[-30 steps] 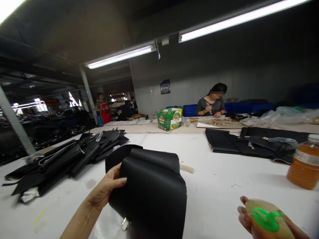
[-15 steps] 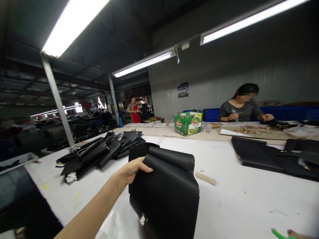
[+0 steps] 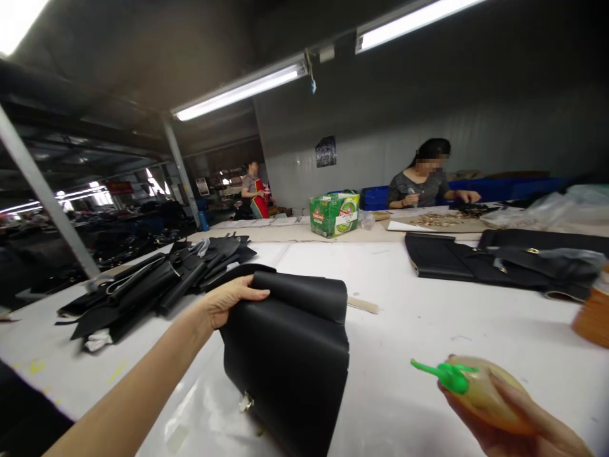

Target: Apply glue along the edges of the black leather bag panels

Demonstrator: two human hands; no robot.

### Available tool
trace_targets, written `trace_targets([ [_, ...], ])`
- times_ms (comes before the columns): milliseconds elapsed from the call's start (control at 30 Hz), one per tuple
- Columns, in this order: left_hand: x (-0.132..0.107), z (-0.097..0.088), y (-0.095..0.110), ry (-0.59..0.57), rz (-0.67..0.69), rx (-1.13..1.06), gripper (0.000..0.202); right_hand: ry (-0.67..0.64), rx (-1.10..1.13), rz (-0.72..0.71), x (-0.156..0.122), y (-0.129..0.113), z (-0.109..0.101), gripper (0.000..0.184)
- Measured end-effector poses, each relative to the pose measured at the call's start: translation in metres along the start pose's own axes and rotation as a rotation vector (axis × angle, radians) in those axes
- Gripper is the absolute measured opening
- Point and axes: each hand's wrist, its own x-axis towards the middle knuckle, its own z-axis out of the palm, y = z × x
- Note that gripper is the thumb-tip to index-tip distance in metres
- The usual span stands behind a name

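Note:
My left hand (image 3: 233, 299) pinches the upper left edge of a black leather piece (image 3: 290, 355), thumb on top, fingers hidden behind it. The piece is raised and tilted above the white table, its upper part folded over. A small metal clasp (image 3: 246, 402) with white wrapping shows at its lower left edge. At the lower right, my right hand (image 3: 514, 416) is wrapped round a squeeze bottle (image 3: 495, 387) of amber liquid. Its green nozzle (image 3: 451, 376) points left, toward the leather piece but apart from it.
Black leather pieces (image 3: 157, 273) lie heaped at the left, and more black leather (image 3: 447, 257) lies at the right. A green carton (image 3: 333, 214) stands toward the back. An orange-brown container (image 3: 594, 314) is at the right edge. A co-worker (image 3: 421, 181) sits across the white table (image 3: 390, 355).
My right hand has come into view from the lower right with the squeeze bottle. The view has turned right, and the leather piece stays in my left hand.

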Motion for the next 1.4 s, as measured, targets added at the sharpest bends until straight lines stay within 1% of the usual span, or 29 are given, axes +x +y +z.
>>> trace_targets([
  [67, -0.004, 0.0, -0.002, 0.049, 0.037, 0.013, 0.035, 0.097, -0.003, 0.031, -0.013, 0.001, 0.021, 0.047],
  [100, -0.008, -0.001, -0.004, 0.067, 0.061, 0.014, 0.035, 0.105, -0.021, 0.033, -0.017, 0.004, 0.028, 0.047],
  [133, -0.014, -0.003, -0.008, 0.082, 0.088, 0.008, 0.035, 0.081, -0.046, 0.023, -0.02, 0.007, 0.033, 0.046],
  [200, -0.029, -0.009, -0.02, 0.121, 0.145, -0.025, 0.035, -0.018, -0.12, 0.012, -0.022, 0.016, 0.036, 0.043],
  [300, -0.051, -0.02, -0.046, 0.21, 0.197, -0.111, 0.034, -0.173, -0.251, 0.007, -0.02, 0.032, 0.034, 0.042],
  [400, -0.064, -0.027, -0.068, 0.285, 0.173, -0.157, 0.033, -0.253, -0.413, -0.018, -0.016, 0.047, 0.035, 0.044],
  [467, -0.067, -0.027, -0.075, 0.298, 0.159, -0.17, 0.034, -0.275, -0.548, -0.066, -0.011, 0.055, 0.038, 0.045],
  [667, -0.064, -0.028, -0.077, 0.286, 0.173, -0.219, 0.036, -0.354, -0.939, -0.34, 0.019, 0.074, 0.044, 0.044],
  [800, -0.061, -0.032, -0.079, 0.307, 0.162, -0.223, 0.035, -0.366, -1.059, -0.448, 0.041, 0.084, 0.047, 0.045],
  [900, -0.06, -0.034, -0.081, 0.321, 0.158, -0.23, 0.035, -0.393, -1.112, -0.465, 0.052, 0.089, 0.047, 0.046],
  [1000, -0.059, -0.036, -0.083, 0.328, 0.148, -0.231, 0.037, -0.424, -1.16, -0.448, 0.055, 0.091, 0.042, 0.047],
  [1100, -0.059, -0.039, -0.086, 0.33, 0.147, -0.233, 0.039, -0.482, -1.178, -0.375, 0.052, 0.091, 0.035, 0.046],
  [1200, -0.059, -0.041, -0.088, 0.329, 0.146, -0.241, 0.039, -0.547, -1.164, -0.3, 0.051, 0.09, 0.035, 0.046],
  [1267, -0.059, -0.04, -0.089, 0.317, 0.144, -0.241, 0.038, -0.514, -1.156, -0.323, 0.053, 0.089, 0.04, 0.046],
  [1333, -0.059, -0.039, -0.09, 0.308, 0.152, -0.234, 0.038, -0.462, -1.16, -0.382, 0.055, 0.089, 0.045, 0.046],
  [1400, -0.06, -0.039, -0.09, 0.316, 0.162, -0.227, 0.037, -0.453, -1.169, -0.405, 0.053, 0.09, 0.045, 0.046],
])
